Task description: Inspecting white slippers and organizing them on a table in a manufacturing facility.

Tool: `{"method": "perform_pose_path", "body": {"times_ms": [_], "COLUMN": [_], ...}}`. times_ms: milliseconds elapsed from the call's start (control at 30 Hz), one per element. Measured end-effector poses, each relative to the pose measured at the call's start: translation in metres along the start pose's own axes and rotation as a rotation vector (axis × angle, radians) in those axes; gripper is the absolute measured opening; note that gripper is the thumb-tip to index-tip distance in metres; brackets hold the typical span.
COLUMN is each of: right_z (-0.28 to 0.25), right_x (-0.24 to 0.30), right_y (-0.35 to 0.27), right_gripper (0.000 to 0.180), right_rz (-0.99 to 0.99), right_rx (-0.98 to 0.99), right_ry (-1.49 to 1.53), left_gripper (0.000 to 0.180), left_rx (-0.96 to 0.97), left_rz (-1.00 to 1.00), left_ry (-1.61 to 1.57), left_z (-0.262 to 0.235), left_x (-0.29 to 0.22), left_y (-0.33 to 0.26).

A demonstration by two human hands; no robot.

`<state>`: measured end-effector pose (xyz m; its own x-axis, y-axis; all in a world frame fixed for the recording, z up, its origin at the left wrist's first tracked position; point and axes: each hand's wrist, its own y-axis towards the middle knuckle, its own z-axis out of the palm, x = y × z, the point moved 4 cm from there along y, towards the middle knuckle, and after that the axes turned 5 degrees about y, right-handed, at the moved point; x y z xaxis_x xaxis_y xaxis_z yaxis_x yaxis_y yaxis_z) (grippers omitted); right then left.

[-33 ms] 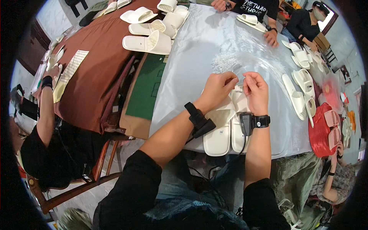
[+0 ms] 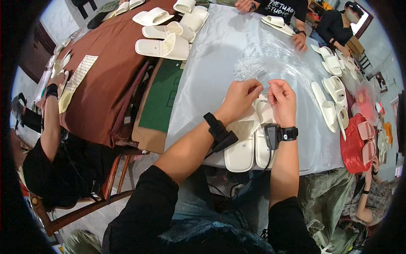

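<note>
A pair of cream slide slippers lies side by side at the table's near edge, toes away from me. Of the pair, the left slipper (image 2: 240, 153) shows its heel and part of its strap, and the right slipper (image 2: 261, 148) is partly covered by my wrist gear. Above the toe ends, my left hand (image 2: 242, 98) is closed in a pinch, thumb and forefinger together. Facing it, a little apart, my right hand (image 2: 283, 100) is curled in a similar pinch. Whatever lies between the fingertips is too small to make out. Both wrists wear black straps with devices.
A shiny pale plastic sheet (image 2: 203, 84) covers my table. More cream slippers (image 2: 163, 46) sit at the far left, others (image 2: 327, 106) at the right beside a red bag (image 2: 353, 146) with pink slippers. Co-workers sit opposite, left and right. A wooden chair (image 2: 84, 209) stands at left.
</note>
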<state>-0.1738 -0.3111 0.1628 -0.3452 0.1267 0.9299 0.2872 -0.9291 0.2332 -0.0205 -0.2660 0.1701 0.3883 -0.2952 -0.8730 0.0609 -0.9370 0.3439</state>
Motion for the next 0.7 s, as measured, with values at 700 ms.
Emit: {"method": "perform_pose_path", "body": {"times_ms": [700], "right_z": [-0.0054], "right_x": [-0.0022], "right_y": [-0.0005], "right_gripper": [0.010], "right_rz": [-0.072], "right_rx": [-0.015], "right_ry": [-0.006], "left_gripper": [0.020], "left_rx": [0.003], "left_rz": [0.015], "left_ry": [-0.021], "left_z": [0.0026], "left_x": [0.0042], "left_y": [0.0019]}}
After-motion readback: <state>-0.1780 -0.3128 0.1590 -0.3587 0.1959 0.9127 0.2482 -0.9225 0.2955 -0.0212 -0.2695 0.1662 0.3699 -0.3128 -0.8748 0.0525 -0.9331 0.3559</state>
